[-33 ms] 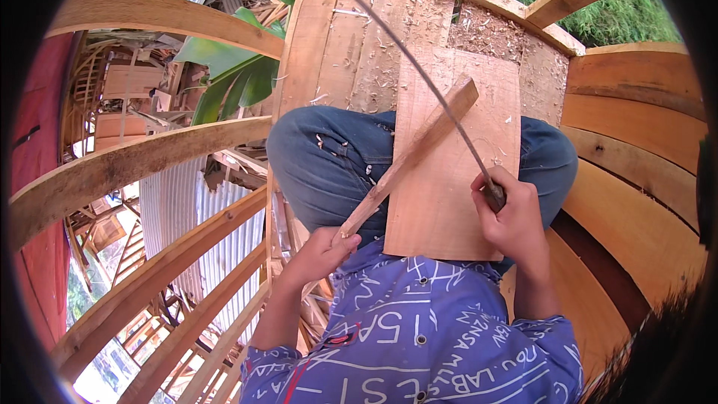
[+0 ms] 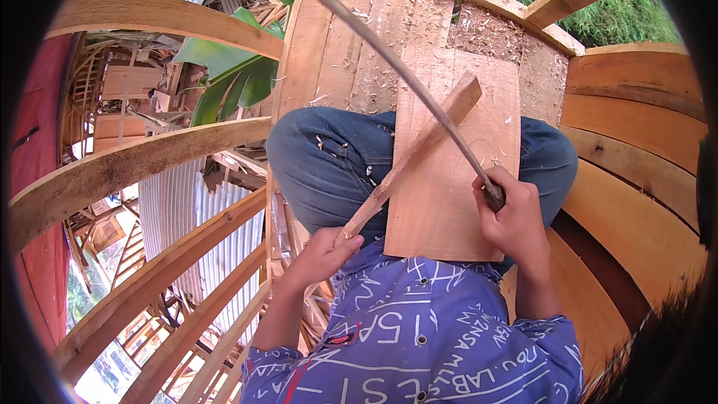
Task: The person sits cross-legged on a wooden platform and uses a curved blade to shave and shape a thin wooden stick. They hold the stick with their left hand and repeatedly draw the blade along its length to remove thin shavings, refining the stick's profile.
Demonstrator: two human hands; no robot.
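My left hand is closed around the near end of a wooden stick. The stick slants away to the right, its far end over a flat wooden board lying across my lap. In my right hand, a dark handle is gripped; from it a long, narrow machete blade runs up and to the left. The blade crosses above the stick near its far end; whether the two touch I cannot tell. Its tip reaches the upper edge of the view.
I sit cross-legged on a plank floor strewn with wood shavings. Wooden rails stand at my left, and a plank wall closes the right. Beyond the rails are corrugated metal sheets and a large green leaf.
The machete blade has turned slightly, showing more of its broad side. The stick's far end has shifted a little to the right. The board stays in place.
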